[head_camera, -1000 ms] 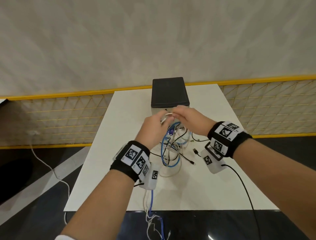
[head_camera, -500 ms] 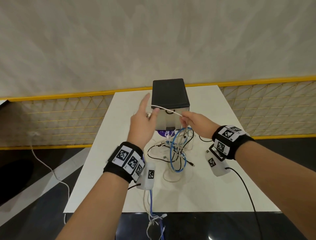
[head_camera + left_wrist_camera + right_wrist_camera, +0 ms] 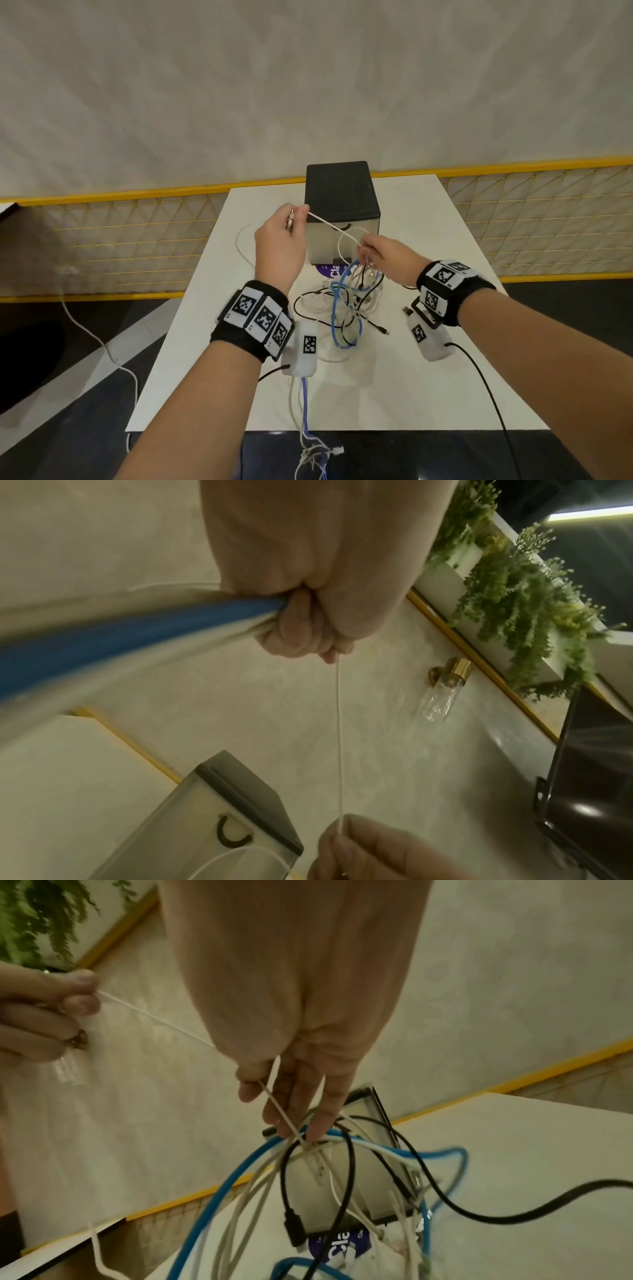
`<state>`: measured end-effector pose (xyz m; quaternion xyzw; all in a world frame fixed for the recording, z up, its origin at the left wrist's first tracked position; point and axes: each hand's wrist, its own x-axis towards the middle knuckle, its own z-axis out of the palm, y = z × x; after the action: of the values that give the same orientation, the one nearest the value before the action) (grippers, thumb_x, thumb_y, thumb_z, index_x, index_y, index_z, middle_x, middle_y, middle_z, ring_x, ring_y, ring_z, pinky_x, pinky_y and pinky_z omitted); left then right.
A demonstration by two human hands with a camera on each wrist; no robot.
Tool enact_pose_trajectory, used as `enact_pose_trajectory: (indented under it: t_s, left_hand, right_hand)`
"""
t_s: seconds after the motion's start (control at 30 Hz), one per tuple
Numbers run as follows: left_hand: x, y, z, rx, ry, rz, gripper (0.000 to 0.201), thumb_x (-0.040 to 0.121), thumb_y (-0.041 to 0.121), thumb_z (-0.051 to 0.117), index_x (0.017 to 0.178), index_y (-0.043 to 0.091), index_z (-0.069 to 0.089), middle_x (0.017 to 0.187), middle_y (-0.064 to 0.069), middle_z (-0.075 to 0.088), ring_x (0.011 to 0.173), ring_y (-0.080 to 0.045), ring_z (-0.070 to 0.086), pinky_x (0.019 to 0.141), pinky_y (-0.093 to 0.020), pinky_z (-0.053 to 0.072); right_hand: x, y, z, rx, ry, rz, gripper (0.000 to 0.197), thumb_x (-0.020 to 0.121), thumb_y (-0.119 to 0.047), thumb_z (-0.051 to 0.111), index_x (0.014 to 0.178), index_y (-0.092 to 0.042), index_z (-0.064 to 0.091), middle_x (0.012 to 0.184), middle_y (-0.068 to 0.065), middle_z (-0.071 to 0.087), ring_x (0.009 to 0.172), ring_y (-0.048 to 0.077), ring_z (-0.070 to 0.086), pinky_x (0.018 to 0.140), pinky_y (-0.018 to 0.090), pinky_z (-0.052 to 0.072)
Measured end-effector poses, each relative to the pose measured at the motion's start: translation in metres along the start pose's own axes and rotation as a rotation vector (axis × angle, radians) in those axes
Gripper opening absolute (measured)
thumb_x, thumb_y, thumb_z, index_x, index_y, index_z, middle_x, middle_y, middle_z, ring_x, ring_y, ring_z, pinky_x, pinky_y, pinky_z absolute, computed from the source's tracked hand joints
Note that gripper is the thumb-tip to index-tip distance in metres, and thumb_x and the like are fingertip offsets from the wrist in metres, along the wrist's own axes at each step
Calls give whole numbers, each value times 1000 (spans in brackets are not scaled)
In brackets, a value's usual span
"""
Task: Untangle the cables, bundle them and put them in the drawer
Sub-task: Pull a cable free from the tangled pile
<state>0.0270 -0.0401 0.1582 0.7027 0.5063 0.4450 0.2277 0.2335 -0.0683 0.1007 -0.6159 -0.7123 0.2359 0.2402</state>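
My left hand (image 3: pixel 297 215) is raised in front of the drawer box (image 3: pixel 342 202) and pinches a thin white cable (image 3: pixel 329 224) by its metal plug end. That cable runs taut down to my right hand (image 3: pixel 365 246), which grips the knot of the cable tangle (image 3: pixel 346 301) and holds it lifted off the table (image 3: pixel 428 377). The tangle has blue, white and black leads. In the right wrist view my right fingers (image 3: pixel 291 1110) hold the thin white cable (image 3: pixel 154 1018) with several leads hanging from them. In the left wrist view the white cable (image 3: pixel 339 737) is stretched straight.
The drawer box has a black top and a pale front with a black handle (image 3: pixel 346 226), drawers shut. A purple sticker (image 3: pixel 330 270) lies under its front. Blue and white leads (image 3: pixel 305 428) hang over the table's near edge. A yellow mesh fence (image 3: pixel 120 240) runs behind.
My left hand has drawn the white cable's plug end up and leftward out of the tangle, so the cable is now taut. My right hand has stayed on the knot.
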Motion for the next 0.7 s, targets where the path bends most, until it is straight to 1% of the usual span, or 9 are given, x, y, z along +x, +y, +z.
enact_pose_trajectory:
  t_s: [0.13,0.2,0.27,0.33,0.4,0.47,0.53,0.6,0.7]
  left_hand:
    - [0,-10,-8,40,-2,-97,24,103,33,47,102,16,64,71,5,55,59,-7,47,67,-33,43]
    - [-6,-6,-10,-6,-58,-73,31,101,33,51,131,27,55,77,-2,59,58,-5,50,63,-22,46]
    - [-12,2,-3,-34,-194,-9,45,99,35,56,143,34,45,91,-17,66,66,-9,61,64,-18,46]
    - [-13,5,10,47,-299,45,32,99,35,56,130,26,58,105,-13,70,87,-21,66,69,-24,44]
    - [-10,3,17,84,-290,45,25,100,35,53,107,15,66,94,-8,69,78,-17,60,61,-20,37]
    - [-7,0,16,55,-261,20,26,101,35,53,97,12,66,81,-4,64,65,-9,50,54,-13,35]
    - [-6,-4,11,54,-254,9,24,100,34,54,95,13,65,75,2,58,63,-5,47,53,-9,35]
    - [-4,-10,3,64,-231,-19,20,99,35,56,96,16,63,74,8,55,64,-4,47,53,-10,34]
    - [-1,-22,-13,62,-165,-68,19,97,33,59,96,15,63,72,9,53,63,-8,47,55,-21,36]
  right_hand:
    - [2,-9,-14,142,87,-6,23,103,-18,31,92,-14,50,91,13,62,88,30,61,81,42,53]
    - [4,-17,-19,170,73,-50,21,104,-21,30,96,-17,49,89,8,59,90,27,62,76,35,55]
    - [7,-27,-20,161,40,-125,20,103,-20,32,101,-14,52,91,0,56,89,20,62,74,21,50]
    - [10,-38,-19,179,40,-205,21,103,-19,35,102,-10,54,92,-2,55,83,14,59,75,17,46]
    - [11,-43,-21,182,71,-241,20,103,-18,37,100,-11,55,91,-4,54,79,9,57,74,16,45]
    - [9,-41,-23,145,87,-223,18,102,-18,38,99,-14,55,89,-7,55,79,7,59,74,19,45]
    - [4,-36,-26,104,70,-172,17,102,-16,38,98,-17,54,84,-2,59,80,9,63,73,24,46]
    - [-7,-35,-30,156,45,-107,17,102,-15,35,101,-18,52,80,8,62,78,16,68,71,32,55]
    - [-38,-40,-28,346,-63,-8,17,102,-10,35,107,-15,50,81,16,65,73,24,71,62,31,59]
